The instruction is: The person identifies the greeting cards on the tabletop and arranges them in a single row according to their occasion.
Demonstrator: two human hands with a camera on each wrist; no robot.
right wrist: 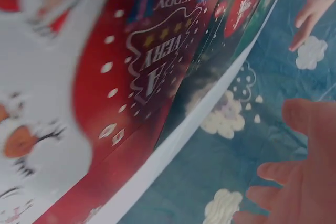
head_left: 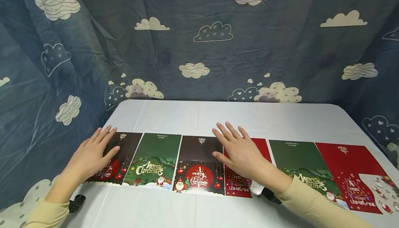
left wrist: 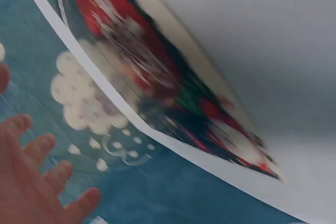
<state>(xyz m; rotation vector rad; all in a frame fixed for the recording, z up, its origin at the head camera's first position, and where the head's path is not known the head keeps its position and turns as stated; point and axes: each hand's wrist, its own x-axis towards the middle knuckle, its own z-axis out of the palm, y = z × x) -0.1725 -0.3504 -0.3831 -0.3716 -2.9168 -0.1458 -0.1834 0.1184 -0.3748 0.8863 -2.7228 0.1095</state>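
My left hand (head_left: pixel 91 157) is spread over the leftmost dark Christmas card (head_left: pixel 129 146), covering part of its left side. The right hand (head_left: pixel 241 153), fingers apart, overlaps a red Christmas card (head_left: pixel 235 183) and the edge of the dark card (head_left: pixel 196 152) beside it. Neither hand grips anything. A green card (head_left: pixel 160 148) lies between the two dark ones. In the left wrist view, spread fingers (left wrist: pixel 52 177) show beside a blurred dark card (left wrist: pixel 131 45). The right wrist view has the right hand's fingers (right wrist: pixel 273 195) outstretched, with the red card (right wrist: pixel 110 103) at left.
Farther right lie another green card (head_left: pixel 290 155) and another red card (head_left: pixel 352 158), its lower right corner printed with white. The cards form one row on a white-covered table (head_left: pixel 193 117). A dark blue cloth with clouds (head_left: pixel 212 58) hangs behind and at the sides.
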